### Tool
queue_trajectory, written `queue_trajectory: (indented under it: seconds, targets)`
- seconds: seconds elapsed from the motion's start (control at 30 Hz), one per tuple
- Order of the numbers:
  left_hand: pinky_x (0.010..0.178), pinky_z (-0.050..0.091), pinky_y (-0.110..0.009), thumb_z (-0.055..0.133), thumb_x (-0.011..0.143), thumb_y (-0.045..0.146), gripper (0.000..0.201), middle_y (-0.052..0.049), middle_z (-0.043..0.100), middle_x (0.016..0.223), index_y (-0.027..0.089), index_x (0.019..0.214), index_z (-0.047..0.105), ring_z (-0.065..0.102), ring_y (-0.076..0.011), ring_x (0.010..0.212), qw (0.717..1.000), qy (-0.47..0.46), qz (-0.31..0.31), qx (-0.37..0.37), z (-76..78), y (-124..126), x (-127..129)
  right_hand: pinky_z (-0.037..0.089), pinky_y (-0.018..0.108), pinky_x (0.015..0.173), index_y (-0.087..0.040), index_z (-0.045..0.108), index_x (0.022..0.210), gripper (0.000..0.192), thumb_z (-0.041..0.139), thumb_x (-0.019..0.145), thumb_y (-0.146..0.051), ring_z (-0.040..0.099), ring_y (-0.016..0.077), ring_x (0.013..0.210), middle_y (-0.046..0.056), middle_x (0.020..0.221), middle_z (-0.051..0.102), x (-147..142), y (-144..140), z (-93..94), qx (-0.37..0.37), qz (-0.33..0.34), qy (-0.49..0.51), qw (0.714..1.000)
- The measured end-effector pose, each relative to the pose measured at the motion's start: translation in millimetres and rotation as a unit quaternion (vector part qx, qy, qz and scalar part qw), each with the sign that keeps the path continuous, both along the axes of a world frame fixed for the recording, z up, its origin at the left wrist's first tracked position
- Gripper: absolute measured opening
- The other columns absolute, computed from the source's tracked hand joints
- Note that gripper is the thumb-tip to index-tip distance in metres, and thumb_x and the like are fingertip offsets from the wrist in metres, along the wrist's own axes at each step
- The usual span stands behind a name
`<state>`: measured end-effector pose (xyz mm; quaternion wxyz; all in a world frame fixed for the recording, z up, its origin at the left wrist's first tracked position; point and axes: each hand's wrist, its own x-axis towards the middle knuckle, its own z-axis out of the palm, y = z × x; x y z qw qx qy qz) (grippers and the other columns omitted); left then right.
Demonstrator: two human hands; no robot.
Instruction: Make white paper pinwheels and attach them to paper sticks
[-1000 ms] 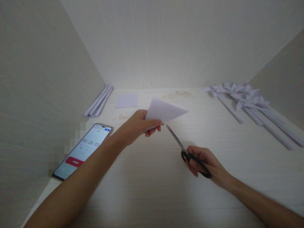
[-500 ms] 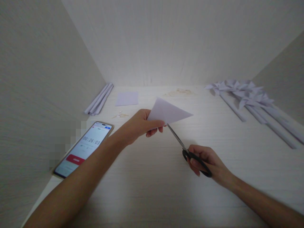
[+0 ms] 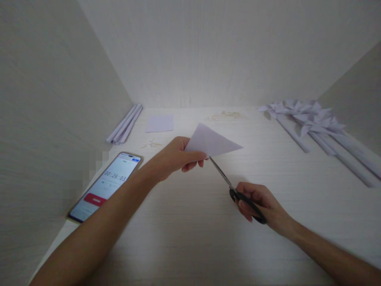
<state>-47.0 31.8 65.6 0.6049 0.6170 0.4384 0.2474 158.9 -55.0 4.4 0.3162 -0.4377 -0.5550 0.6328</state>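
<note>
A folded, triangular piece of white paper point(image 3: 212, 141) is pinched between the thumb and fingers of my left hand point(image 3: 186, 155), above the middle of the table. My right hand point(image 3: 256, 200) grips black-handled scissors point(image 3: 222, 172) by the loops. Their blades look nearly closed and point up and left, with the tips at the paper's lower edge beside my left thumb. Whether the tips touch the paper I cannot tell.
A phone point(image 3: 117, 176) showing a timer lies at left, partly behind my left forearm. Beyond it are rolled paper sticks point(image 3: 126, 123), a square paper sheet point(image 3: 160, 123) and small scraps point(image 3: 151, 143). Several paper pinwheels point(image 3: 318, 121) on sticks lie at right against the wall.
Both hands hold nearly the same pose. The paper's right point and the scissors sit very slightly lower, and the whole view has shifted a little.
</note>
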Motion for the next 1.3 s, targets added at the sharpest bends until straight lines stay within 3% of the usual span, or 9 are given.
queue_trajectory:
  seconds: [0.2,0.9,1.3]
  targets:
    - [0.033,0.022,-0.014,0.056,0.066,0.018,0.015,0.005,0.042,0.038,0.011,0.052,0.055,0.032,-0.0015,0.033,0.999,0.031,-0.008,0.008,3.1,-0.6,-0.6,0.021,0.018,0.036,-0.015,0.044,0.063,0.032,0.056,0.07,-0.044,0.033,0.0045,0.038,-0.004,0.044,0.043,-0.1,-0.9,0.7,-0.019,0.005,-0.001,1.0]
    - [0.032,0.023,-0.014,0.056,0.064,0.014,0.013,0.004,0.045,0.039,0.011,0.052,0.056,0.033,-0.0014,0.033,0.999,0.027,-0.02,0.003,4.8,-0.9,-2.7,0.018,0.018,0.034,-0.017,0.04,0.059,0.034,0.058,0.068,-0.045,0.027,0.003,0.036,-0.007,0.044,0.036,1.4,-2.6,-3.2,-0.04,0.001,-0.003,0.999]
    - [0.033,0.029,-0.016,0.054,0.065,0.017,0.013,0.002,0.05,0.047,0.011,0.054,0.052,0.039,-0.0036,0.036,0.992,-0.06,0.111,0.007,-5.4,-13.9,18.6,0.025,0.02,0.037,-0.016,0.043,0.062,0.036,0.055,0.07,-0.049,0.035,0.0059,0.039,-0.004,0.045,0.043,0.3,-0.7,-0.4,0.015,-0.013,0.013,1.0]
